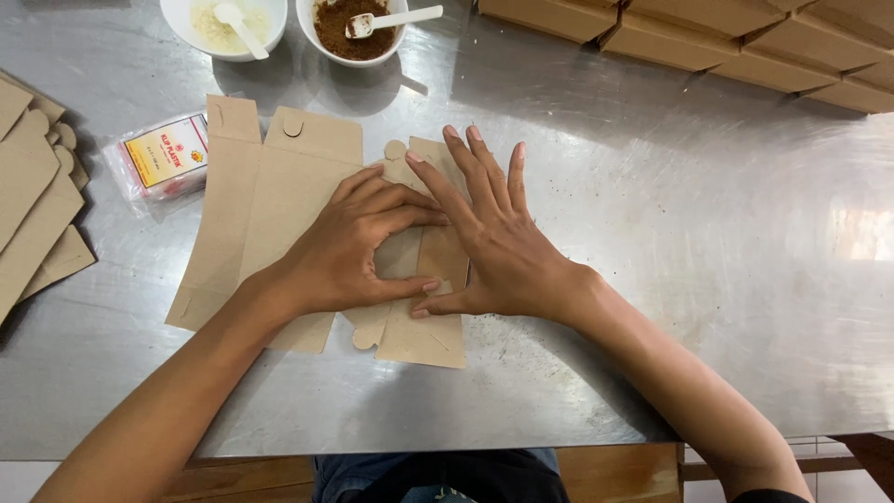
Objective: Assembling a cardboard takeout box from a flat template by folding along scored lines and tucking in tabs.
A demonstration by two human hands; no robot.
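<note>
A flat cardboard box blank (279,214) is pressed onto the steel desk (652,233) by the left hand (358,247) and right hand (494,242), both spread open. Beyond the blank, two white bowls (349,28) are seen.

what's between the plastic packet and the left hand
In the head view, the flat cardboard sheet lies between the plastic packet and the left hand, which presses on it.

We list two bare forearms, the left hand (358,247) and right hand (498,247) without rings, watch or gloves, nails short and unpainted. We note a dark sleeve edge at the right arm's lower end. At the bottom edge, blue denim and dark cloth.
</note>
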